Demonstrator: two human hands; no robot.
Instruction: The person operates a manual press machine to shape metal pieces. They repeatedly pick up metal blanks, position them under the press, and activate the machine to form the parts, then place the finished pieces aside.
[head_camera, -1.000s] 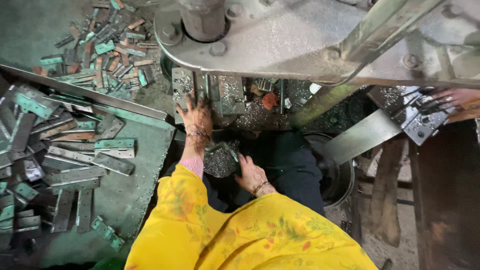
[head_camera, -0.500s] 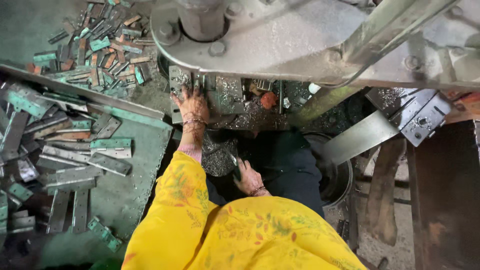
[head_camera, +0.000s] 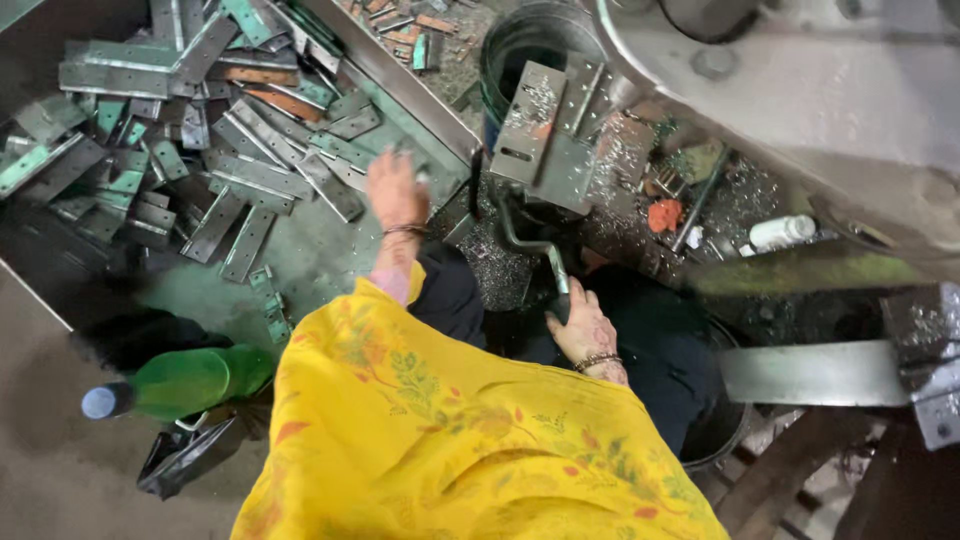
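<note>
My left hand (head_camera: 395, 190) is stretched out over the green tray (head_camera: 320, 265), blurred, beside a heap of flat punched metal strips (head_camera: 250, 180). I see nothing in its fingers. My right hand (head_camera: 585, 325) grips the lower end of a bent metal lever (head_camera: 530, 240), which rises toward the machine bed. Just above the lever, flat perforated plates (head_camera: 530, 125) lie dusted with metal chips. My yellow flowered sleeve fills the bottom of the view.
A big grey press body (head_camera: 800, 90) overhangs the top right. A dark bucket (head_camera: 520, 45) stands behind the plates. A small white bottle (head_camera: 780, 232) and an orange lump (head_camera: 663, 214) lie on the chip-covered bed. A green bottle (head_camera: 190, 380) lies at lower left.
My left hand has left the machine bed and swung left onto the tray of strips. My right hand has taken hold of the lever. The camera has turned left and closer.
</note>
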